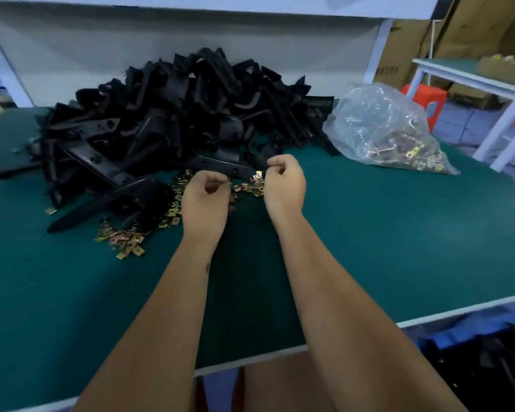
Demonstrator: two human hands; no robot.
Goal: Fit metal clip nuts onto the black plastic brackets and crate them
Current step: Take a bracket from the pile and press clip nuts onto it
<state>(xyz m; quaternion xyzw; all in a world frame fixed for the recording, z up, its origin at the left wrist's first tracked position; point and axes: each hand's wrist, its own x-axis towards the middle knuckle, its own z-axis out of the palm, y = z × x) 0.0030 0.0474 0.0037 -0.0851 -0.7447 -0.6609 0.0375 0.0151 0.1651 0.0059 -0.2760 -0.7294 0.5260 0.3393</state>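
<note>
A heap of black plastic brackets [173,114] is lying across the far left and middle of the green surface [369,239], with a few long ones sticking out toward the left edge. In front of the heap, loose metal clip nuts [125,242] are spilling in a band that is running from the near left up toward the hands. The left hand [205,197] is hovering over that band with its fingers [220,179] curled in, and it seems to be pinching a small clip nut at the fingertips, though the piece is too small and blurred to be sure. Just beside it, the right hand [284,182] is curling its fingers [275,168] the same way at the front edge of the heap; I cannot tell whether it is holding anything. Further right, a clear plastic bag [381,129] holding more clip nuts is sitting well apart from the hands. At the lower right, below the surface edge, a blue crate [473,352] appears to be holding dark parts.

The step in hand looks like picking up clip nuts, with no bracket lifted clear of the heap. The next move is calling for one hand to draw a bracket free while the other is lining the clip's open side up with the bracket's edge and pushing it on
</note>
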